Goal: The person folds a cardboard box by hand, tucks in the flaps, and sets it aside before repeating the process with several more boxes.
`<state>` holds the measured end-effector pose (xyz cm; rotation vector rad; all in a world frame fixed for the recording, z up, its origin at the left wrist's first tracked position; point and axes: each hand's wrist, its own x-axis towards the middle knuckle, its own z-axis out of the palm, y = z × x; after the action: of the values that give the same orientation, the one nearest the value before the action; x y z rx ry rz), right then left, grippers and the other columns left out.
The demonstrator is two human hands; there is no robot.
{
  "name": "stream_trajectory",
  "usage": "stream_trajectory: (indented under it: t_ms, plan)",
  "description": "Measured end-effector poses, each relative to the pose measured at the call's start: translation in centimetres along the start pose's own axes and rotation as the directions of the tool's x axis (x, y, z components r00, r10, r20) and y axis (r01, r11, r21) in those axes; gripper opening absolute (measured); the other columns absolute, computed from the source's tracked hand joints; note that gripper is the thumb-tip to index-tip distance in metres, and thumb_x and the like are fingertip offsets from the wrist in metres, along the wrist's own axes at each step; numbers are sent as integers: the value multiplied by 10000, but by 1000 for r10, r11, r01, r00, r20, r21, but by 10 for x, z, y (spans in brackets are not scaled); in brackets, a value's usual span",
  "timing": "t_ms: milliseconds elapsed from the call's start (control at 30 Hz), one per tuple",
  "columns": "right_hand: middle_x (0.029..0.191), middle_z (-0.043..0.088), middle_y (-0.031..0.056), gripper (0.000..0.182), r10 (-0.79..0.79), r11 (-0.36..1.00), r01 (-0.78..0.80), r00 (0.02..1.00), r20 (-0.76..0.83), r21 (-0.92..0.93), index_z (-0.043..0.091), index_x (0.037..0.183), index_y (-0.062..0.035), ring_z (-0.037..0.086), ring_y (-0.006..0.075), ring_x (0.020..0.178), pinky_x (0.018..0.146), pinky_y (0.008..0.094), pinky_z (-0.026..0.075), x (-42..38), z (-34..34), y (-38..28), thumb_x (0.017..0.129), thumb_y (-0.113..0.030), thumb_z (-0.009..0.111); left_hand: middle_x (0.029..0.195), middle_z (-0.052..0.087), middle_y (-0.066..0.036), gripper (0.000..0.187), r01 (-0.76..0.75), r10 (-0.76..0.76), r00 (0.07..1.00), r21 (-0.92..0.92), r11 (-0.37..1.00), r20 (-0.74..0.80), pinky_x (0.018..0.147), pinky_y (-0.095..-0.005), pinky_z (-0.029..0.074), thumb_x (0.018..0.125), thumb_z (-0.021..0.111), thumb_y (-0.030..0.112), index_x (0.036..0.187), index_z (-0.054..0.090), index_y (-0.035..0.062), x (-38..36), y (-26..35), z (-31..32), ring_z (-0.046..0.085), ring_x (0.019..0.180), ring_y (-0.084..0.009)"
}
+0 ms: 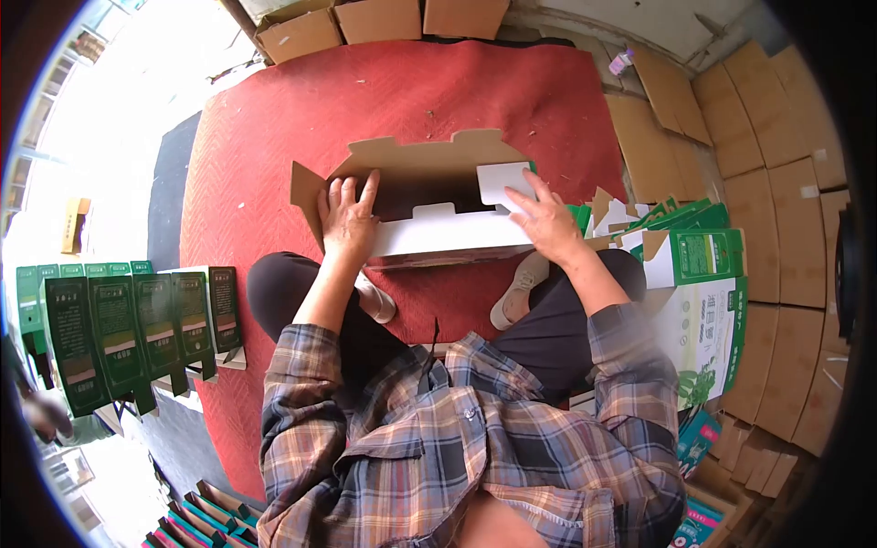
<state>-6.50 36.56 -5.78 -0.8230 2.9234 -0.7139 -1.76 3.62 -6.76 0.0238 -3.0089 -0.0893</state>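
An open cardboard box with a white front panel and brown inner flaps sits between my knees. My left hand lies at its left end, fingers spread over the left flap and the corner. At the right end my right hand has its fingers apart against a small white flap. The box's inside is dark, and its contents cannot be made out. Part of each palm is hidden from view.
Green boxes stand in rows at the left. Green and white cartons lie at the right beside stacked brown boxes. More brown boxes line the far edge of the red mat.
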Motion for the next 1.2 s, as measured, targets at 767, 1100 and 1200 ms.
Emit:
stream_trajectory:
  t_ms: [767, 1100, 1200]
  plan:
    - [1222, 447, 131, 892, 229, 973, -229, 973, -17, 2, 215, 1449, -290, 581, 382, 996, 857, 465, 486, 32, -8, -9, 730, -149, 724, 914, 587, -84, 166, -157, 77, 963, -309, 938, -258, 825, -391, 456, 765, 614, 28, 909, 673, 85, -32, -20, 1, 523, 971, -313]
    - [1396, 394, 80, 409, 173, 983, -175, 984, -38, -54, 575, 1098, -137, 556, 360, 1076, 918, 441, 456, 22, -9, 2, 719, -153, 728, 1341, 368, -213, 733, 119, -257, 953, -580, 806, -161, 1006, -486, 342, 725, 769, 315, 1344, 431, 116, -6, -32, -2, 356, 1224, -400]
    - [1436, 354, 73, 434, 151, 981, -143, 987, 55, -129, 554, 1109, -130, 578, 366, 1007, 883, 452, 475, 23, -6, 6, 718, -199, 731, 1356, 356, -208, 840, 71, -131, 989, -534, 842, -76, 1051, -490, 313, 664, 808, 334, 1375, 407, 138, 9, -30, -1, 314, 1264, -414]
